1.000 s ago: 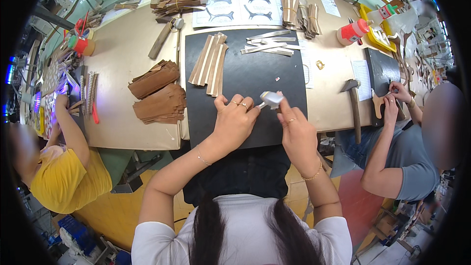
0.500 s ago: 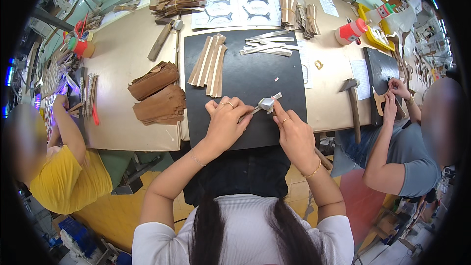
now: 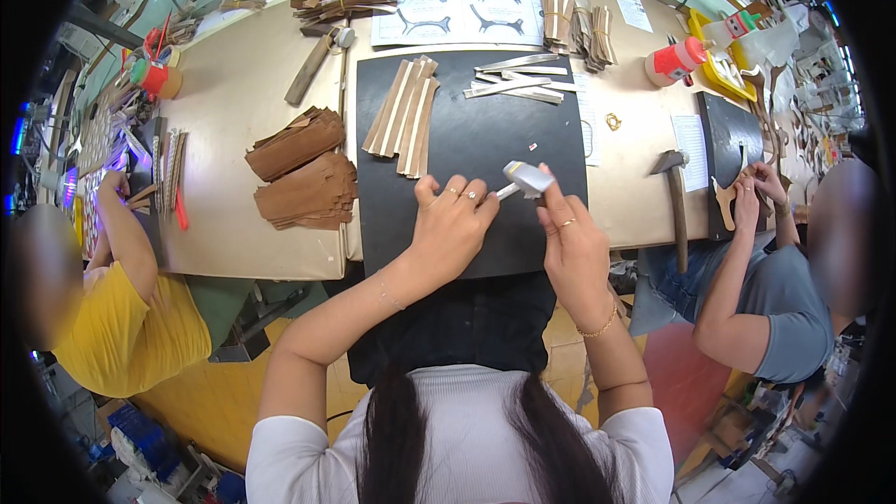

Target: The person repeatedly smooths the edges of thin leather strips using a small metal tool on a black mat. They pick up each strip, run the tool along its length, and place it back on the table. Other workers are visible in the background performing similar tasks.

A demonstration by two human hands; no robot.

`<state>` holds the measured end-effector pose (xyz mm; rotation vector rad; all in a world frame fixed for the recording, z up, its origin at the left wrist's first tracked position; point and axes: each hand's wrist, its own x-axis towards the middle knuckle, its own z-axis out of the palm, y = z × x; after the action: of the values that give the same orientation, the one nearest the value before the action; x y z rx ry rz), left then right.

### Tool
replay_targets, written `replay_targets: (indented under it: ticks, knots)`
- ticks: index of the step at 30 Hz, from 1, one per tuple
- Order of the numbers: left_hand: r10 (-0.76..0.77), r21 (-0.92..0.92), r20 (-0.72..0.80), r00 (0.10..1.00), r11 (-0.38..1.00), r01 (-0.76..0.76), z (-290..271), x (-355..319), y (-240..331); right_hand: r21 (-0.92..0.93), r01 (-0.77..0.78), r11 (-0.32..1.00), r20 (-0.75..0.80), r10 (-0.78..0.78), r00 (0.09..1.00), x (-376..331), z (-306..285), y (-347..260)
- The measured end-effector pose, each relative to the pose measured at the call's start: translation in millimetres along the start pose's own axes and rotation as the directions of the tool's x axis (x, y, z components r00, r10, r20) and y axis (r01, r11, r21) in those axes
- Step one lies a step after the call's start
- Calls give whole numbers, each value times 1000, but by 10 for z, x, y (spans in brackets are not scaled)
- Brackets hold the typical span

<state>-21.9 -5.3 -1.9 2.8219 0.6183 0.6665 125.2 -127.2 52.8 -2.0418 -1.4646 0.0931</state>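
Above the black work board (image 3: 392, 233), my left hand (image 3: 453, 229) is closed, its fingers curled round a thin whitish strip (image 3: 507, 190) whose end pokes out to the right. My right hand (image 3: 577, 247) holds a small silver-white, block-like piece (image 3: 528, 177) at its fingertips; its exact kind I cannot make out. The piece meets or overlaps the strip's end. Tan strips with pale stripes (image 3: 403, 117) lie at the board's left. Several loose silvery-white strips (image 3: 523, 79) lie crossed at its far edge.
Brown leather pieces (image 3: 303, 191) are stacked left of the board. A hammer (image 3: 674, 205) lies to the right, another (image 3: 319, 65) at the far left. Printed sheets (image 3: 462, 0), banded bundles (image 3: 557, 19) and a red bottle (image 3: 674, 65) stand beyond. Co-workers sit at both sides.
The silver-white piece has risen slightly up and to the right with my right hand, and has turned. My left hand has shifted a little to the right, still holding the strip.
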Motion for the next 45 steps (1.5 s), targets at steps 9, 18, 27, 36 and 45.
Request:
replay_targets:
  ticks: [9, 18, 27, 36, 45]
  knots:
    - [-167, -358, 104, 980, 913, 194, -9, 110, -154, -244, -27, 969, 242, 88, 966, 54, -80, 52]
    - [-14, -64, 51, 999, 998, 17, -51, 97, -26, -115, -42, 992, 168, 61, 984, 80, -30, -59]
    - [-73, -99, 53, 996, 992, 78, -35, 59, -22, -102, -23, 994, 134, 37, 990, -4, 30, -19]
    - [-68, -170, 59, 996, 982, 77, -83, 28, -128, -100, -8, 995, 145, 23, 989, 24, -25, -48]
    - [54, -20, 39, 998, 998, -53, -77, 17, -95, -74, 13, 997, 160, -1, 987, 56, -20, -83]
